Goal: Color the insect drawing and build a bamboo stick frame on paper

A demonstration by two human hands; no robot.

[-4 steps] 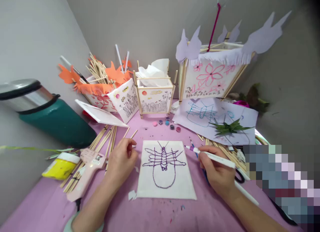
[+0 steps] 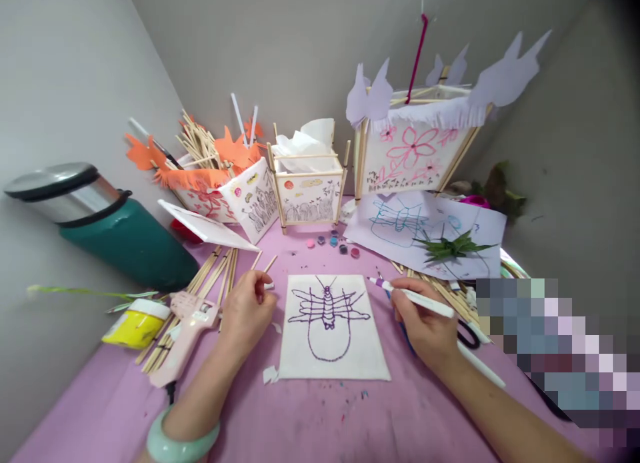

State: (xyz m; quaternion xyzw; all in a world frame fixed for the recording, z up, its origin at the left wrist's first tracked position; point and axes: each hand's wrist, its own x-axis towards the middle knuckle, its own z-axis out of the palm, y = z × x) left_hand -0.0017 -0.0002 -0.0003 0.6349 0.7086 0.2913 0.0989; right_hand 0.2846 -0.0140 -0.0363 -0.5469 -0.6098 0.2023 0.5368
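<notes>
A white panel (image 2: 333, 336) with a purple insect drawing, its long legs spread above a rounded outline, lies flat on the pink table. To its right, my right hand (image 2: 425, 323) is closed around a white marker (image 2: 427, 302) whose purple tip points at the panel's upper right edge. My left hand (image 2: 249, 313) is at the panel's left, fingers curled together around a small white piece (image 2: 269, 286) that looks like a marker cap. Neither hand touches the panel.
A pink glue gun (image 2: 183, 340), a yellow paint jar (image 2: 136, 324) and a teal bottle (image 2: 130, 240) are at left. Small paint pots (image 2: 333, 241) lie behind the panel. Lantern frames (image 2: 313, 200) stand further back. At right are a sketch sheet (image 2: 365, 223), green leaves (image 2: 455, 247) and sticks.
The whole view has shifted slightly, with the panel appearing a little higher. Both hands keep their hold and their places beside the panel.
</notes>
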